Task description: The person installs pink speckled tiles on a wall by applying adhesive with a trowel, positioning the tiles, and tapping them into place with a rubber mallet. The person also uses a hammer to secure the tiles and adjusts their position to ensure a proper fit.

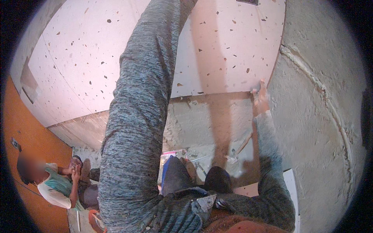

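Note:
My left arm, in a blue-grey knitted sleeve, reaches up across the picture and leaves it at the top, so my left hand is out of view. My right hand (pixel 261 101) is at the lower right corner of a large white panel (pixel 151 64) flecked with dark chips, fixed against the wall. Its fingers close around a small greyish thing (pixel 255 86) at the panel's edge; what this is, I cannot make out. Below the panel runs a strip of bare rough wall (pixel 190 120).
A grey plastered wall (pixel 314 128) with a raised ridge stands on the right. A hammer-like tool (pixel 244 143) and plier-like handles (pixel 201 168) lie low by my knees. At the left a person (pixel 58 184) sits with hands together before an orange surface (pixel 23 116).

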A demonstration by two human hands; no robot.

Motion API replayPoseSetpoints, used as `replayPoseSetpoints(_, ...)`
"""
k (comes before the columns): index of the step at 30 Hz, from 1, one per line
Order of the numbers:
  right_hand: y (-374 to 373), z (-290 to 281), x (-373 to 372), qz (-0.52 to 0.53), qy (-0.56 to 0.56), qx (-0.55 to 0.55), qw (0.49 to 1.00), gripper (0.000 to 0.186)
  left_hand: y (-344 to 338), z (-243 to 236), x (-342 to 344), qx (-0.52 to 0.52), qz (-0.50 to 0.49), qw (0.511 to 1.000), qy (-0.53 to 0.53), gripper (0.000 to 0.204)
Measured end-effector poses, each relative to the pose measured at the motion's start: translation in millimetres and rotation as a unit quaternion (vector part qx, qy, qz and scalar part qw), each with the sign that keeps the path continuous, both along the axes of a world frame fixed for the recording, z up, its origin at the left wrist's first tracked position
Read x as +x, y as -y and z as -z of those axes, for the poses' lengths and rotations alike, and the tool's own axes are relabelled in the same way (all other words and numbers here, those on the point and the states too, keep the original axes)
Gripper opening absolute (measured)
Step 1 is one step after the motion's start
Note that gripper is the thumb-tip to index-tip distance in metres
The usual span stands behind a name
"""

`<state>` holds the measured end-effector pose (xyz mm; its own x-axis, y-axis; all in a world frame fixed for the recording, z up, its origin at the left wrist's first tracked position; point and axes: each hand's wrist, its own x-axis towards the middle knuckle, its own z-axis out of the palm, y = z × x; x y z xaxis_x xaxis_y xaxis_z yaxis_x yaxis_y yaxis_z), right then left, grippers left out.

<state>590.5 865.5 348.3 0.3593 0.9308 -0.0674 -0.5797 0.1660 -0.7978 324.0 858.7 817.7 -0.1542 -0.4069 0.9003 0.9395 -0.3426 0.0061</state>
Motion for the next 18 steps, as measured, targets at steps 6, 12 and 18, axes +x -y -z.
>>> replayPoseSetpoints(6,-45.9,69.9,41.7,0.042,0.29,0.214,0.932,0.042,0.6,-0.7,15.7,-0.024,0.056,0.997,0.04,0.054)
replayPoseSetpoints(12,-18.0,60.1,25.6,0.169,0.584,0.302,0.734,0.046,-2.4,32.8,-13.8,-0.039,0.028,0.994,-0.097,0.061)
replayPoseSetpoints(18,-23.0,49.7,24.0,0.034,0.194,0.17,0.965,0.058,5.0,128.8,-5.8,-0.091,-0.084,0.973,-0.197,0.077)
